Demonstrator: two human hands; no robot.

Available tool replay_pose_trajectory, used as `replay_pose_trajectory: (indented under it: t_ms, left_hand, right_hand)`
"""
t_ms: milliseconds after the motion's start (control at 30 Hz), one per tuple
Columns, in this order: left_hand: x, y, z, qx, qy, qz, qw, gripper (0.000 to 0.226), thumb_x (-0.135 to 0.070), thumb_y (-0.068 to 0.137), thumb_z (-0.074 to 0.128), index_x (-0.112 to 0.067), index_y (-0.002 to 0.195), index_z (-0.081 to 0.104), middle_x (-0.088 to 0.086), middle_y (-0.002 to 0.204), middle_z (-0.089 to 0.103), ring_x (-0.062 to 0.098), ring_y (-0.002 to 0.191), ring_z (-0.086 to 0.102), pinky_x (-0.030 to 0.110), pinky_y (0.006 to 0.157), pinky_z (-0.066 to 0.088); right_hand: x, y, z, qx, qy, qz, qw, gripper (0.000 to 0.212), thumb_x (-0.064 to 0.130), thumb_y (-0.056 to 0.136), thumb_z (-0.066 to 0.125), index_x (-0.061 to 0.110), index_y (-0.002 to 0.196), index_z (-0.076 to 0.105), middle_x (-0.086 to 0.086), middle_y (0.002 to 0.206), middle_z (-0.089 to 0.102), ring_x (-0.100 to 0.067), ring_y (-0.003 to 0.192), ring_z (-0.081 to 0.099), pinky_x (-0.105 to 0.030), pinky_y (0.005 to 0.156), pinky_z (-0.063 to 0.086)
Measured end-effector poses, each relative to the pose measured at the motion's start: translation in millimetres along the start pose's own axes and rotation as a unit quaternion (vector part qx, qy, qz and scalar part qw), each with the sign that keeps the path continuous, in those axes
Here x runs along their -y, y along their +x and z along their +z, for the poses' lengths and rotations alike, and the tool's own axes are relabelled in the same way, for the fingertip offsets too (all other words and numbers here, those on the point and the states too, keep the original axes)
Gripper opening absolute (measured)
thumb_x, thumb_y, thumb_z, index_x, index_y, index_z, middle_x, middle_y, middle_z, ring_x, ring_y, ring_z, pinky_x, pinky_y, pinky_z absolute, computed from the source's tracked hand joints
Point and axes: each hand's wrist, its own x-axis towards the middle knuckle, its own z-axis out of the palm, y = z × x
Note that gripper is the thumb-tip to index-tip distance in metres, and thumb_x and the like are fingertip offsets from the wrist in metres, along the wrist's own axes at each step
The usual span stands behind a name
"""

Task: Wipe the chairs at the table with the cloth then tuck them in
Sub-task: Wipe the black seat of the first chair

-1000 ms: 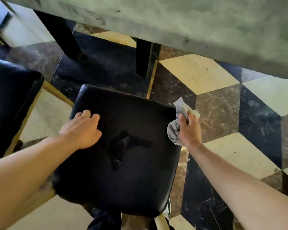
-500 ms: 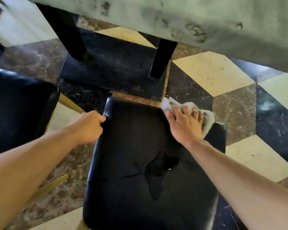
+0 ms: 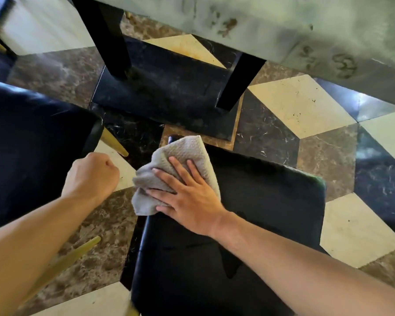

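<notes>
You're pressing right hand (image 3: 189, 199), fingers spread, on limp grey cloth (image 3: 183, 153) at chair seat (image 3: 260, 201) ten-o'clock corner; left hand (image 3: 92, 174) fisted, empty. Slick upholstery probably; grip seat edges when tucking.

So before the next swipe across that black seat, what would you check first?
1. Grey textured cloth flat under the right hand: ok.
2. Cloth on the black padded chair seat: partly; its left edge hangs past the seat's corner.
3. Left hand steadying the chair: not ok, it is fisted and off the seat.
4. Rest of the seat free of objects: ok.
5. Room under the pale green table for tucking in: cannot tell.
</notes>
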Motion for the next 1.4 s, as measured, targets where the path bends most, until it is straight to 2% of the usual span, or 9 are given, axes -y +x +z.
replay_pose_trajectory:
  t_ms: [167, 267, 333, 467, 633, 800, 1000, 1200, 1400]
  left_hand:
    - [5.5, -6.0, -7.0, 0.029, -0.008, -0.005, 1.000, 0.022, -0.007, 0.094, 0.049, -0.013, 0.088, 0.070, 0.010, 0.090, 0.068, 0.031, 0.082, 0.065, 0.046, 0.077, 0.060]
    - [11.9, -8.1, -9.9, 0.013, -0.014, -0.002, 1.000, 0.022, -0.007, 0.093, 0.049, -0.012, 0.082, 0.067, 0.010, 0.087, 0.067, 0.029, 0.078, 0.063, 0.040, 0.066, 0.055]
    - [14.4, -10.1, -9.9, 0.006, -0.023, -0.002, 1.000, 0.021, -0.007, 0.095, 0.050, -0.013, 0.084, 0.067, 0.009, 0.089, 0.067, 0.027, 0.079, 0.064, 0.042, 0.069, 0.057]
    - [10.9, -13.9, -8.6, 0.010, -0.019, 0.003, 1.000, 0.021, -0.005, 0.095, 0.052, -0.013, 0.085, 0.068, 0.010, 0.089, 0.067, 0.029, 0.079, 0.065, 0.048, 0.074, 0.060]
    - [-7.1, -20.0, 1.4, -0.041, -0.012, 0.034, 0.999, 0.023, -0.008, 0.095, 0.049, -0.012, 0.080, 0.066, 0.014, 0.084, 0.066, 0.032, 0.074, 0.062, 0.046, 0.069, 0.058]
    - [-31.7, -28.4, 22.3, -0.056, 0.008, 0.069, 0.996, 0.021, -0.014, 0.090, 0.050, -0.020, 0.079, 0.066, 0.008, 0.085, 0.065, 0.031, 0.079, 0.059, 0.042, 0.072, 0.052]
    - [-64.3, -44.5, 54.2, -0.043, 0.024, 0.093, 0.994, 0.022, -0.009, 0.082, 0.048, -0.018, 0.070, 0.065, 0.003, 0.071, 0.063, 0.026, 0.069, 0.056, 0.034, 0.057, 0.041]
    - [-86.1, -65.8, 81.5, -0.036, 0.043, 0.121, 0.991, 0.025, -0.010, 0.086, 0.047, -0.020, 0.074, 0.066, 0.005, 0.072, 0.064, 0.019, 0.063, 0.053, 0.028, 0.049, 0.034]
    - [-102.5, -78.7, 94.6, -0.048, 0.056, 0.150, 0.986, 0.026, -0.011, 0.089, 0.046, -0.020, 0.075, 0.067, 0.006, 0.076, 0.065, 0.028, 0.070, 0.058, 0.036, 0.061, 0.045]
  right_hand:
    - [-53.2, 1.0, -18.2, 0.021, 0.010, 0.168, 0.985, 0.055, 0.065, 0.102, 0.018, 0.059, 0.155, 0.005, 0.011, 0.171, -0.009, -0.036, 0.157, -0.010, -0.063, 0.122, -0.009]
    - [-43.5, 38.6, -25.2, 0.019, 0.060, 0.262, 0.963, 0.055, 0.065, 0.101, 0.012, 0.058, 0.155, 0.009, 0.006, 0.171, 0.005, -0.038, 0.154, 0.002, -0.065, 0.122, -0.003]
    - [-24.7, 56.2, -24.5, 0.008, 0.069, 0.279, 0.958, 0.054, 0.062, 0.103, 0.012, 0.052, 0.157, 0.014, 0.004, 0.171, 0.005, -0.038, 0.154, -0.002, -0.064, 0.122, -0.006]
    - [12.0, 47.1, -15.0, 0.013, 0.020, 0.180, 0.983, 0.055, 0.056, 0.106, 0.016, 0.043, 0.160, 0.018, 0.004, 0.172, -0.008, -0.039, 0.153, -0.024, -0.063, 0.120, -0.015]
    - [36.9, -20.1, 12.9, 0.042, 0.002, 0.011, 0.999, 0.055, 0.053, 0.107, 0.026, 0.040, 0.160, 0.019, 0.002, 0.172, -0.006, -0.037, 0.154, -0.022, -0.063, 0.122, -0.009]
    - [5.8, -93.7, 28.8, 0.030, -0.015, 0.015, 0.999, 0.060, 0.055, 0.107, 0.032, 0.046, 0.161, 0.007, 0.006, 0.172, -0.011, -0.033, 0.156, -0.016, -0.062, 0.124, 0.000]
    - [-50.5, -184.1, 36.7, 0.027, -0.046, 0.051, 0.997, 0.060, 0.056, 0.106, 0.034, 0.045, 0.161, 0.011, 0.004, 0.172, -0.003, -0.035, 0.158, -0.005, -0.064, 0.123, 0.007]
    - [-95.7, -224.7, 29.6, 0.031, -0.014, 0.168, 0.985, 0.058, 0.062, 0.105, 0.026, 0.050, 0.159, 0.011, 0.007, 0.172, -0.002, -0.033, 0.158, -0.004, -0.066, 0.122, 0.010]
    - [-133.0, -154.3, 7.4, -0.033, 0.101, 0.351, 0.930, 0.056, 0.065, 0.102, 0.010, 0.057, 0.156, -0.001, 0.013, 0.169, -0.019, -0.034, 0.154, -0.024, -0.065, 0.121, -0.010]
